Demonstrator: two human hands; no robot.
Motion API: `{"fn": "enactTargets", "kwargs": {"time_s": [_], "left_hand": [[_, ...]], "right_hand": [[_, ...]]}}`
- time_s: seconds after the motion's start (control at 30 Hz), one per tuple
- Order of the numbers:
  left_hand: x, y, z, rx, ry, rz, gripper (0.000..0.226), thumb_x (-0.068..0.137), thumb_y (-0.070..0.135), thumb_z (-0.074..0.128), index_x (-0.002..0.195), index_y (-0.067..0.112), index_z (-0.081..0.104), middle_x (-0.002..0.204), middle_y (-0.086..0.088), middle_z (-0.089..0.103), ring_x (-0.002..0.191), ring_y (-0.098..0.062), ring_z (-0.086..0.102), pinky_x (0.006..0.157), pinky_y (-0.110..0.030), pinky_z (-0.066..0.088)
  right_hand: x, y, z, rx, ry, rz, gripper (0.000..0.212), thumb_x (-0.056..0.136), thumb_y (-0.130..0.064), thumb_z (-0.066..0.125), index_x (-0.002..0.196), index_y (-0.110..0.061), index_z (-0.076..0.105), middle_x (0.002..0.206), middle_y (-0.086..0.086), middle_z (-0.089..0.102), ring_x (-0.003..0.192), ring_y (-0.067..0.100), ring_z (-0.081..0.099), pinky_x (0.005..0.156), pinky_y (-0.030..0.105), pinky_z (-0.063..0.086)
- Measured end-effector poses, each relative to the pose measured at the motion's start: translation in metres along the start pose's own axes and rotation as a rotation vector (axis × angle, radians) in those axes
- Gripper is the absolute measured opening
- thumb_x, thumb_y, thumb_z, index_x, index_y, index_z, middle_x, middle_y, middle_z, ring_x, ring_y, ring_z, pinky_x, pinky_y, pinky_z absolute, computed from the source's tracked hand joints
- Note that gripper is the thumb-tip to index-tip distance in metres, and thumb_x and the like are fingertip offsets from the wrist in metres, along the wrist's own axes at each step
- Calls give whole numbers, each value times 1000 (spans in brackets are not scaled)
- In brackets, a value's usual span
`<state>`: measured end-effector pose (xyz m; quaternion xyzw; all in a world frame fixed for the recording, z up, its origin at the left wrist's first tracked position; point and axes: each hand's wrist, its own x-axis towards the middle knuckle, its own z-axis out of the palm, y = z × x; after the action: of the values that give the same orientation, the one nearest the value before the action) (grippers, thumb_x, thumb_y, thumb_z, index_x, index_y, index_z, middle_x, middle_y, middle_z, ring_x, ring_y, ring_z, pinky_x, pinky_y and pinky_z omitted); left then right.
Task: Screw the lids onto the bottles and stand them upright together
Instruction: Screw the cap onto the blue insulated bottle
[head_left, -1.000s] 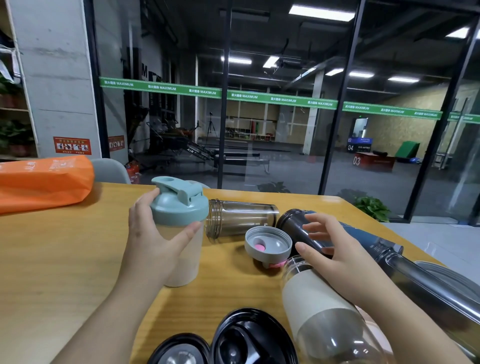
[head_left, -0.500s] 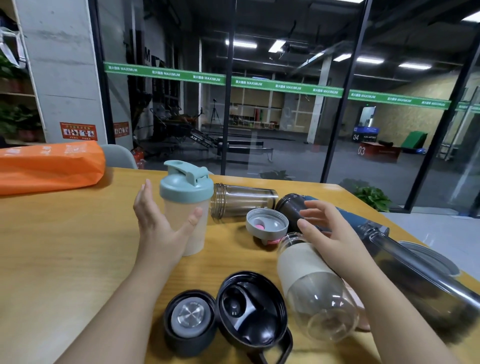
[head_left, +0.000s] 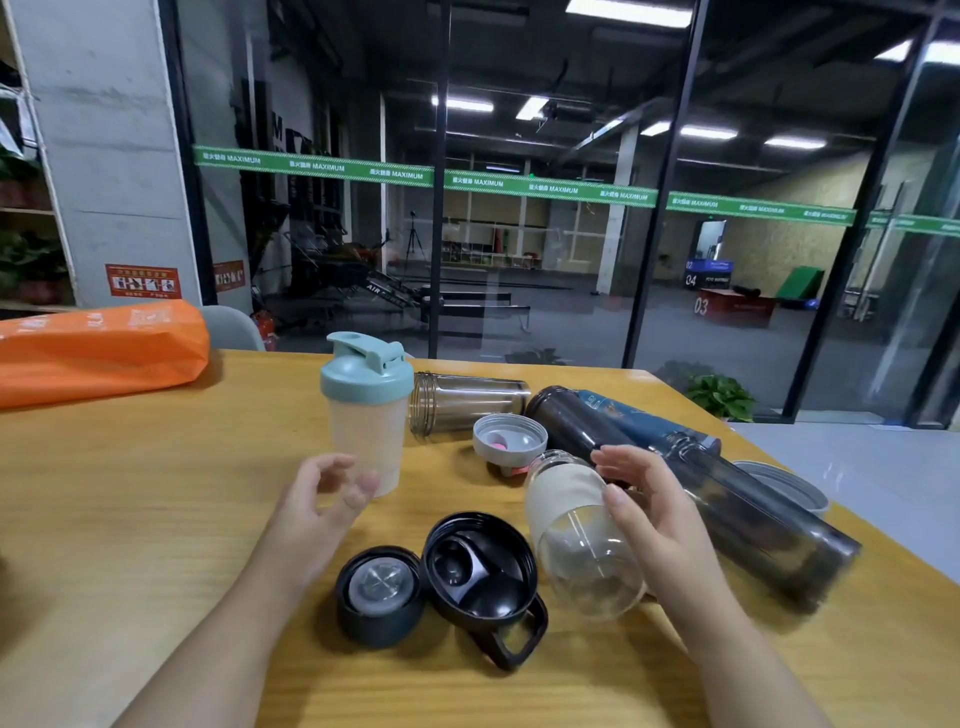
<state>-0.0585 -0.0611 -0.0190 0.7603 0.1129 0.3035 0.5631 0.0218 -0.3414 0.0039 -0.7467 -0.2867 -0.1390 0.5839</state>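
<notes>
A frosted shaker bottle (head_left: 368, 441) with a teal lid stands upright mid-table. My left hand (head_left: 322, 506) hovers just in front of it, fingers apart, holding nothing. A clear glass bottle with a cream sleeve (head_left: 576, 525) lies on its side, and my right hand (head_left: 641, 512) rests on its right flank. Behind lie a smoky brown bottle (head_left: 465, 402), a dark bottle (head_left: 582, 421), a blue bottle (head_left: 631, 415) and a long dark tube bottle (head_left: 753, 514). Loose lids: a grey one (head_left: 509, 441), a small black cap (head_left: 378, 595) and a black handled lid (head_left: 480, 569).
The wooden table (head_left: 130, 519) ends at the right, where a grey lid (head_left: 784, 486) lies near the edge. An orange bag (head_left: 98, 351) sits at the back left. Glass walls stand behind the table.
My left hand has let go of the teal-lidded shaker and drawn back toward me. My right hand has settled onto the sleeved glass bottle. The view tilted down, showing the black lids fully.
</notes>
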Motion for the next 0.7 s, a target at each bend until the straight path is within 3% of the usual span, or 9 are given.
{"fn": "enactTargets", "kwargs": {"time_s": [0.1,0.2,0.3,0.4,0.53,0.7], "left_hand": [[-16,3,-1,41,-165,-7,104,24,96,53,103,29,54,105,6,59,104,-2,53,79,-14,39],[-28,0,-6,74,-275,-17,98,25,92,62,105,36,56,109,4,60,106,-11,57,85,-21,43],[-38,3,-12,161,-351,-31,84,26,88,67,101,53,55,111,14,59,103,-12,59,89,-32,49],[-43,8,-13,209,-386,-30,89,26,86,69,106,51,53,115,16,56,105,-8,58,94,-32,48],[-45,11,-12,267,-400,-24,84,33,72,78,109,47,49,117,17,54,112,-5,54,100,-31,43],[-45,10,-12,281,-366,-28,91,26,79,75,107,47,50,117,14,55,108,-5,57,95,-27,44]], "right_hand": [[-13,-2,-2,-60,-7,1,51,65,-60,56,110,-37,58,112,-24,62,107,-1,57,94,34,47],[-20,-3,0,-99,-22,-29,52,64,-57,58,111,-34,57,113,-21,60,110,-3,53,94,25,44],[-23,-3,1,-193,-36,-96,44,66,-56,61,107,-41,55,119,-20,56,116,-3,49,94,14,37],[-24,-1,3,-262,-47,-112,44,64,-58,63,106,-45,54,123,-20,52,121,-4,44,97,12,30],[-28,1,5,-385,-60,-127,55,59,-62,63,110,-48,48,129,-25,42,125,-12,32,92,-6,9],[-28,3,6,-452,-93,-138,67,54,-67,64,115,-47,43,130,-33,29,124,-16,22,92,-7,7]]}}
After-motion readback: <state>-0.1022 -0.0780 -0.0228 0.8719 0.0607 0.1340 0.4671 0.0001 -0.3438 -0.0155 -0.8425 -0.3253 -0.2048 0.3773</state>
